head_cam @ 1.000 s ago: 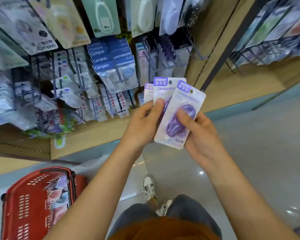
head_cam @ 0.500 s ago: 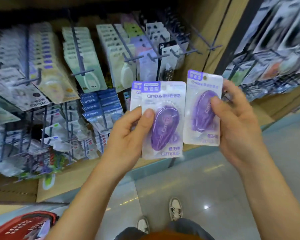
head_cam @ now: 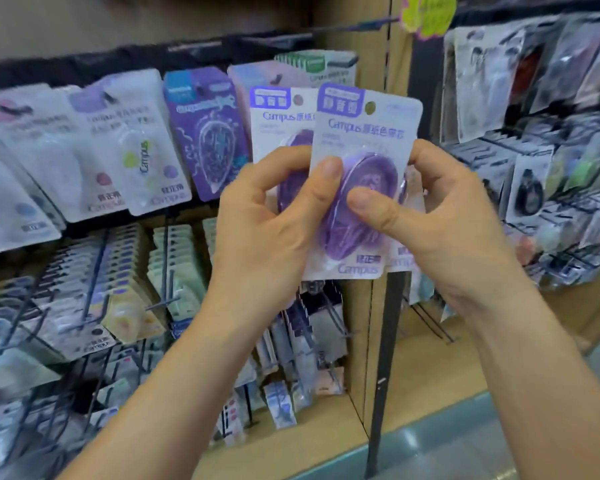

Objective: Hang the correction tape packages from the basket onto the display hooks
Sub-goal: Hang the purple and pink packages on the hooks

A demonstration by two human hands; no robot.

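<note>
A wooden display wall [head_cam: 354, 43] carries rows of black wire hooks [head_cam: 96, 268] that stick out toward the viewer. Along the top row hang larger carded packs side by side: a white pack [head_cam: 142, 157] with pastel dots, a purple pack [head_cam: 207, 133] just right of it, and a green-topped pack [head_cam: 314, 64] further right. One row down, thick stacks fill the hooks, among them a pale green stack [head_cam: 174, 251] and a yellow pack [head_cam: 129, 315] tilted outward. Smaller packs [head_cam: 284, 407] hang near the wooden base ledge [head_cam: 326, 441]. A black post [head_cam: 385, 358] divides this bay from a right bay of blurred packs [head_cam: 534, 174]. The grey floor [head_cam: 499, 455] lies below.
</note>
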